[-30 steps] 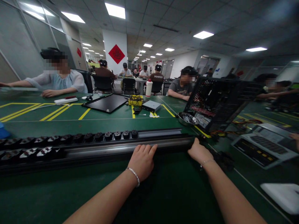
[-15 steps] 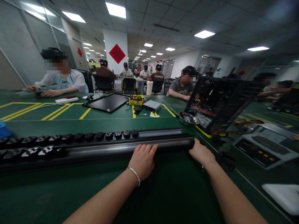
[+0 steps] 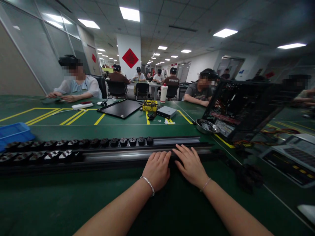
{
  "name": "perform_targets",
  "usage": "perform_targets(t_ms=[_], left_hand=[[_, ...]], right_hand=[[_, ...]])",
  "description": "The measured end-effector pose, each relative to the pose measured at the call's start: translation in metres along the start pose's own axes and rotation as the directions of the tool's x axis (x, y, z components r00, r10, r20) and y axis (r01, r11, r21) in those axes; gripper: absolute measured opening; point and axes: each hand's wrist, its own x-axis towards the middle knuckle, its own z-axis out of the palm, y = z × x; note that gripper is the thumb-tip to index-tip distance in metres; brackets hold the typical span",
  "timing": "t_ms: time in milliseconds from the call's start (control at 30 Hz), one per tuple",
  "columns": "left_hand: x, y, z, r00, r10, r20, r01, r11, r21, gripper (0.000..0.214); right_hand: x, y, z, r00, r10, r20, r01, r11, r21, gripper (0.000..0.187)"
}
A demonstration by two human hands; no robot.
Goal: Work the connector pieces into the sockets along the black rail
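A long black rail (image 3: 118,156) with a shiny metal channel lies across the bench near me, several black socket-like modules (image 3: 51,156) seated along its left part. My left hand (image 3: 157,168) is closed over the rail's near edge, fingers on top and thumb on the near side. Beside it, my right hand (image 3: 192,165) is open, its spread fingertips resting at the rail's top; how firmly they touch I cannot tell. Behind lies a second, similar rail (image 3: 177,140), with a row of black modules along most of its length.
Right of the rails are dark loose parts (image 3: 249,177), a metal bowl (image 3: 208,127) of small pieces, an open computer case (image 3: 246,108) and a grey boxy device (image 3: 290,160). A blue bin (image 3: 16,132) stands left. Farther back lies a black panel (image 3: 121,108). People sit around.
My right hand has left the rail's right end and moved left beside my left hand, its fingers now spread. The left hand stays on the rail. The view has turned slightly left.
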Motion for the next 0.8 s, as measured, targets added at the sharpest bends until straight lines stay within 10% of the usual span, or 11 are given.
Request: perform_targets(t_ms=[233, 400, 633, 800], left_hand=[[-0.018, -0.032, -0.02, 0.993, -0.112, -0.036, 0.114, 0.992, 0.061, 0.047], [-0.076, -0.089, -0.043, 0.978, -0.2, -0.057, 0.208, 0.949, 0.236, 0.049], [-0.146, -0.159, -0.071, 0.726, -0.604, -0.328, 0.687, 0.634, 0.354, 0.065], [-0.143, -0.165, -0.074, 0.701, -0.662, -0.263, 0.712, 0.629, 0.312, 0.063]], right_hand=[[0.001, 0.003, 0.001, 0.999, 0.009, -0.038, -0.009, 1.0, 0.003, 0.039], [0.003, 0.0, -0.001, 0.998, 0.047, -0.029, -0.045, 0.998, 0.039, 0.034], [0.004, 0.005, 0.002, 0.998, 0.059, -0.004, -0.059, 0.996, 0.062, 0.037], [0.004, 0.005, 0.003, 0.998, 0.058, -0.024, -0.056, 0.997, 0.06, 0.038]])
